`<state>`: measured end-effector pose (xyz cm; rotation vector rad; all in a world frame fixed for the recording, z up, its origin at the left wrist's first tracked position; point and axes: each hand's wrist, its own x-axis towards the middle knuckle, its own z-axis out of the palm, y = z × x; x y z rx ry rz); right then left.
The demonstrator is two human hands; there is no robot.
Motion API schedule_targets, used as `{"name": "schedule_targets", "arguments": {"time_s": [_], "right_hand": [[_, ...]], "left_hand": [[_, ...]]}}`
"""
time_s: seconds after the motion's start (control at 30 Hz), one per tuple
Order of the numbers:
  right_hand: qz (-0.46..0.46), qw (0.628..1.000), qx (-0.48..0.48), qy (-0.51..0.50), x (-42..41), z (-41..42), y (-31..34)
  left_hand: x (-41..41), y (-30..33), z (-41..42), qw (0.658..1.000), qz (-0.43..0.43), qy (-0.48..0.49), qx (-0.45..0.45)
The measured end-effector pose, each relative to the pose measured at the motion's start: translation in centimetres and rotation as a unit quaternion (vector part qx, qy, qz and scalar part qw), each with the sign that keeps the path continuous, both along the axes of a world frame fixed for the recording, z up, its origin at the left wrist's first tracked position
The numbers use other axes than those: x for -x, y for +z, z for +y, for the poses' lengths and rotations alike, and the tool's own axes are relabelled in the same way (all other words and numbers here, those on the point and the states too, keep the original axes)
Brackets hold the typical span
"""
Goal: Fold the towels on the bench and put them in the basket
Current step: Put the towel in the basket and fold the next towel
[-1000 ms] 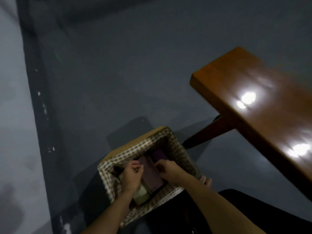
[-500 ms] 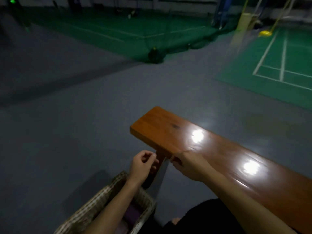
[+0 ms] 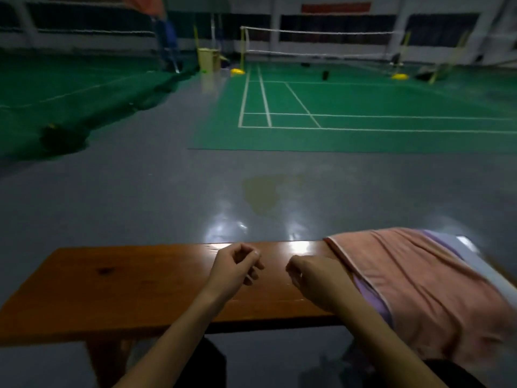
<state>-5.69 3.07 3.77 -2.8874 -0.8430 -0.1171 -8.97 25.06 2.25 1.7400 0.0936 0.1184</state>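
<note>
Bench [image 3: 117,287], brown wood, runs L to R across lower view; person sits behind it, both forearms reaching over near edge. L hand [image 3: 235,271] above bench top at mid-span, fingers loosely curled, thumb near fingertips, nothing in grasp. R hand [image 3: 313,278] just R of it, fingers curled under, also holding nothing visible; knuckles sit just beside edge of pink towel [image 3: 414,278], contact w/ towel cannot be confirmed. Pink towel lies unfolded on R part of bench, draped over near edge, pale trim along its L border. Purple towel [image 3: 369,295] under it, strip showing at pink towel's L edge and again at far R corner. Grey cloth [image 3: 481,261] beneath both at far R; blurred. Basket not in frame. Beyond bench: grey floor [image 3: 140,191] w/ light glare, green court [image 3: 349,107] w/ white lines, net [image 3: 321,42] at back.
</note>
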Motion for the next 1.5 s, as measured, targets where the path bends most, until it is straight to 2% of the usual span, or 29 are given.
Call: {"name": "schedule_targets", "arguments": {"time_s": [0.23, 0.3, 0.4, 0.5, 0.63, 0.8, 0.9, 1.07, 1.2, 1.3, 1.5], "right_hand": [[0.036, 0.979, -0.058, -0.193, -0.9, -13.0, -2.3], [0.081, 0.963, -0.06, -0.25, -1.5, -15.7, -2.9], [0.064, 0.949, -0.097, -0.294, -3.3, -19.6, -4.3], [0.069, 0.932, -0.118, -0.335, -4.7, -22.0, -5.7], [0.078, 0.916, -0.103, -0.379, -6.5, -23.4, -7.4], [0.074, 0.899, -0.101, -0.42, -8.2, -24.4, -8.7], [0.06, 0.89, -0.119, -0.437, -8.7, -24.8, -8.9], [0.065, 0.893, -0.121, -0.429, -9.0, -24.4, -8.8], [0.062, 0.893, -0.139, -0.423, -8.8, -23.9, -7.9], [0.031, 0.913, -0.14, -0.383, -8.5, -23.3, -6.9], [-0.033, 0.925, -0.259, -0.277, -8.4, -20.0, -6.9]], "left_hand": [[-5.4, -2.9, -12.7, 0.987, 0.01, -0.132, -0.092], [-6.5, -4.1, -15.6, 0.982, 0.011, -0.153, -0.112], [-8.2, -6.0, -19.4, 0.975, 0.028, -0.168, -0.145], [-10.0, -7.9, -22.4, 0.968, 0.073, -0.17, -0.168], [-11.8, -9.0, -26.0, 0.96, 0.083, -0.143, -0.227], [-13.4, -10.5, -28.3, 0.958, 0.099, -0.077, -0.26], [-14.0, -11.2, -28.5, 0.954, 0.096, -0.092, -0.269], [-13.6, -10.4, -27.7, 0.965, 0.067, -0.117, -0.225], [-12.8, -9.5, -26.7, 0.973, 0.043, -0.102, -0.201], [-12.4, -8.5, -25.5, 0.987, 0.04, -0.093, -0.123], [-12.5, -7.4, -20.8, 0.996, 0.072, -0.026, 0.055]]}}
